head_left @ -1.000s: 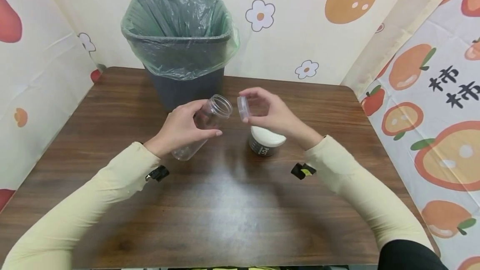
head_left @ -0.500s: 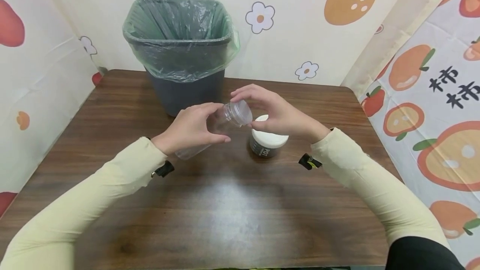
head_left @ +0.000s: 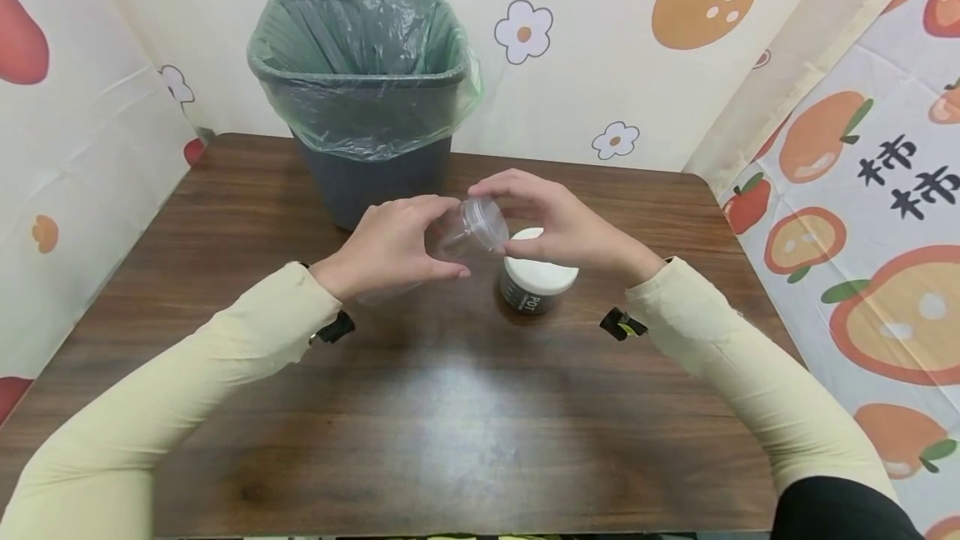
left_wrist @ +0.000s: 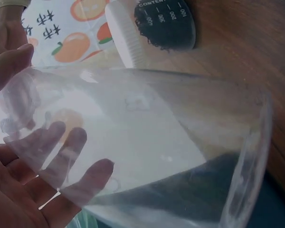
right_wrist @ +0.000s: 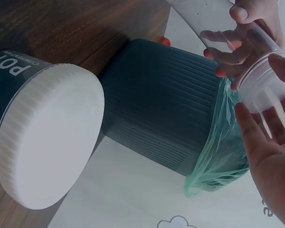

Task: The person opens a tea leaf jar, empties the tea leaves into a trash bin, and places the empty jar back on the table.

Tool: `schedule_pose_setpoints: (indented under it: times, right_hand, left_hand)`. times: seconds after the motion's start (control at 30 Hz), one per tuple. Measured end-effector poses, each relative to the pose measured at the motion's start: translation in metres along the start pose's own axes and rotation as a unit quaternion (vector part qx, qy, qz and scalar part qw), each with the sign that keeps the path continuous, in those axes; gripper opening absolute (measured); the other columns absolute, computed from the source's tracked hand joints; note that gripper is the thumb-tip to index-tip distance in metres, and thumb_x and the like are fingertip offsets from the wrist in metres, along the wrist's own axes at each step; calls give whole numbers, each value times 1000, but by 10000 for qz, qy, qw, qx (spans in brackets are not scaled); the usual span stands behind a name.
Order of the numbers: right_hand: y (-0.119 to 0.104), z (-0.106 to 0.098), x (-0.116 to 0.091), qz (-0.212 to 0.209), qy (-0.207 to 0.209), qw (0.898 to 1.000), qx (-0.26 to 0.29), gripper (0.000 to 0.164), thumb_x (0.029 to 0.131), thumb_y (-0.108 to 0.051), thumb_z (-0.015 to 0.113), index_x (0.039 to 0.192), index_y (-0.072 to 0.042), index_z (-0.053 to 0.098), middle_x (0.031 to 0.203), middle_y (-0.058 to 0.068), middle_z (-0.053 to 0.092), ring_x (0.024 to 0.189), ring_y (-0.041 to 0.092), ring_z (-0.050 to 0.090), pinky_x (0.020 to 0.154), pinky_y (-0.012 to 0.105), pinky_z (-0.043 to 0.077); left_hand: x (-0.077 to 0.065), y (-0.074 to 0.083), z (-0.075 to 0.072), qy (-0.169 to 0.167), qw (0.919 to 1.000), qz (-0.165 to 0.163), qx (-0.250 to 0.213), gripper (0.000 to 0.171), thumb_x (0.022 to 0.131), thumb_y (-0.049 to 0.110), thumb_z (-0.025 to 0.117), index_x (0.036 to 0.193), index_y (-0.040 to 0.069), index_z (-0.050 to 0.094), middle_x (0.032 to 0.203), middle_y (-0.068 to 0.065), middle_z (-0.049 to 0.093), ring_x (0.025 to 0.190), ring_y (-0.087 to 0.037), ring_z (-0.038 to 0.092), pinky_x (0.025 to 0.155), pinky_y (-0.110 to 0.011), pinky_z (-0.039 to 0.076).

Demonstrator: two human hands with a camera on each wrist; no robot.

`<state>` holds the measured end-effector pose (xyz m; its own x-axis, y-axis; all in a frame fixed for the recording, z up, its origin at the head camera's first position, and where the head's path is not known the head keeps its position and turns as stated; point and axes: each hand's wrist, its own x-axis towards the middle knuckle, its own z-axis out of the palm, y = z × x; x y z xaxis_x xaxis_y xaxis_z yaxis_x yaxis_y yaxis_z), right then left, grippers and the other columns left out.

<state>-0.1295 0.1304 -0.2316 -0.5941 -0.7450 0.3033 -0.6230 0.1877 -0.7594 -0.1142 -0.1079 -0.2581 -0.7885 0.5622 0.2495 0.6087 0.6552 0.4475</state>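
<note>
My left hand (head_left: 393, 242) grips a clear plastic jar (left_wrist: 147, 128) round its upper part. The jar is tilted, its mouth pointing up and to the right, and its lower end shows faintly below the hand in the head view. My right hand (head_left: 551, 219) pinches a clear screw lid (head_left: 486, 222) between thumb and fingers. In the right wrist view the lid sits over the jar's mouth. Just below the right hand stands a dark pot (head_left: 525, 294) with a white lid (right_wrist: 57, 137), upright on the table.
A dark bin (head_left: 375, 182) lined with a green plastic bag (head_left: 367, 119) stands at the back of the wooden table (head_left: 457, 440), behind my left hand. Fruit-patterned cloth (head_left: 862, 273) hangs along the right side, and a patterned wall is behind.
The right hand has brought the lid left onto the jar's mouth, where a gap showed a second ago. My left hand has shifted slightly right with the jar.
</note>
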Motion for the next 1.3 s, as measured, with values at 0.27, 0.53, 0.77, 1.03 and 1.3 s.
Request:
schedule_pose_setpoints:
  times: [0.27, 0.53, 0.77, 1.03, 1.3]
  right_hand:
    - [-1, 1, 1, 996, 419, 9941, -58, 57, 80, 0, 74, 132, -4, 53, 125, 6, 56, 111, 18, 55, 87, 31, 50]
    - [0, 1, 5, 2087, 981, 9727, -272, 44, 85, -19, 73, 123, -1, 59, 104, 10, 66, 91, 19, 64, 79, 34, 52]
    - [3, 0, 7, 2813, 818, 9550, -461, 42, 93, -39, 59, 108, 0, 66, 91, 11, 68, 82, 25, 64, 72, 43, 54]
    - [3, -5, -1, 2947, 379, 9457, -1316, 73, 97, -60, 25, 101, -2, 70, 100, 13, 69, 90, 28, 65, 77, 40, 50]
    - [8, -20, -15, -33, -215, 9756, -2185, 69, 81, -13, 76, 139, -4, 41, 141, 8, 41, 128, 22, 41, 103, 37, 36]
  left_hand:
    - [7, 1, 0, 346, 9975, 116, 611, 65, 66, 44, 83, 119, 13, 61, 94, 3, 64, 78, -14, 58, 62, -40, 48]
    - [12, 1, 4, 1305, 9691, 985, 1847, 63, 67, 34, 85, 117, 5, 59, 102, -8, 65, 84, -26, 60, 53, -46, 51]
    - [14, 3, 8, 1803, 9384, 1491, 2543, 62, 65, 30, 86, 112, -2, 60, 97, -13, 65, 75, -29, 58, 51, -44, 52]
    - [14, 3, 18, 1759, 9408, 1573, 2432, 63, 65, 30, 86, 113, -1, 60, 98, -12, 65, 77, -29, 59, 53, -43, 53]
    - [11, 2, 18, 1244, 9716, 910, 1798, 66, 66, 36, 85, 118, 4, 59, 101, -8, 65, 85, -25, 60, 54, -47, 51]
